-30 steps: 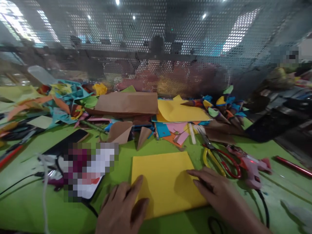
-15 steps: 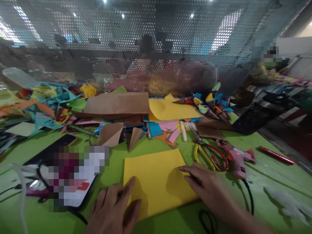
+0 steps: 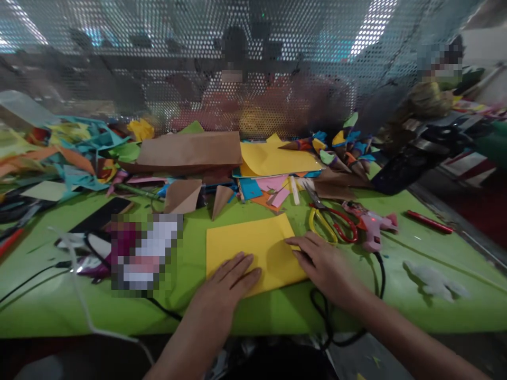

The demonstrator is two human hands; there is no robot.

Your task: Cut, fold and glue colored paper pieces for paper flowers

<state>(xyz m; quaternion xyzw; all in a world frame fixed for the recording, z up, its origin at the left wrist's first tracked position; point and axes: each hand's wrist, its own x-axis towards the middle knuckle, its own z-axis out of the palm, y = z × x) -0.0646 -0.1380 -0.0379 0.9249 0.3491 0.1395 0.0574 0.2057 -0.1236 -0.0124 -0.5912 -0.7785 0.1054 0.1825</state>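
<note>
A sheet of yellow paper, apparently folded, lies flat on the green table. My left hand rests on its lower left part, fingers stretched out and lying flat. Over the right edge is my right hand, its fingers extended and touching the paper near that edge. Just beyond the right hand lie scissors with one yellow and one red handle. A pink glue gun with a small lit red light lies to their right.
Brown paper, yellow sheets and coloured scraps line the back, before a perforated metal screen. A paper cone stands nearer. Phones and cables lie left; a red pen lies right. A person is at far right.
My left hand has slid right and inward, from the paper's left edge onto its lower middle, and flattened. My right hand stays at the right edge. The view has tilted downward.
</note>
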